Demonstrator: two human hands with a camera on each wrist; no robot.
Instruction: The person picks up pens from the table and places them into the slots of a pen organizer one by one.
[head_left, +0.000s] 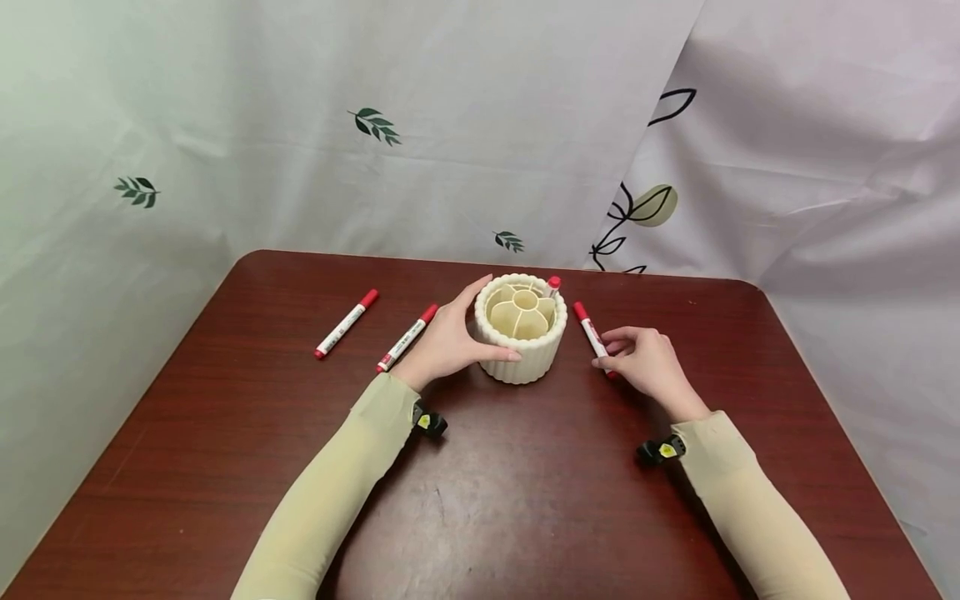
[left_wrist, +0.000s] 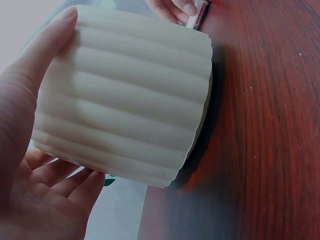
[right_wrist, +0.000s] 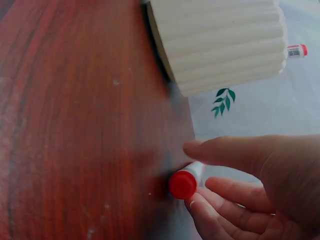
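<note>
A cream, ribbed round pen holder (head_left: 522, 354) with several compartments stands on the table. My left hand (head_left: 447, 337) grips it from the left, thumb across its near side and fingers round the far side; the left wrist view shows this thumb (left_wrist: 47, 45) on the ribbed wall. Out of a compartment at the right rim pokes a red-capped marker (head_left: 553, 286). Right of the holder, my right hand (head_left: 645, 362) pinches a second red-and-white marker (head_left: 592, 333) near its lower end, thumb on one side and fingertips on the other. Its red end (right_wrist: 183, 184) faces the right wrist camera.
Two more red-and-white markers lie left of the holder, one (head_left: 347, 324) farther out and one (head_left: 407, 339) beside my left wrist. The dark red wooden table (head_left: 510, 500) ends at a back edge against pale leaf-print cloth (head_left: 450, 167).
</note>
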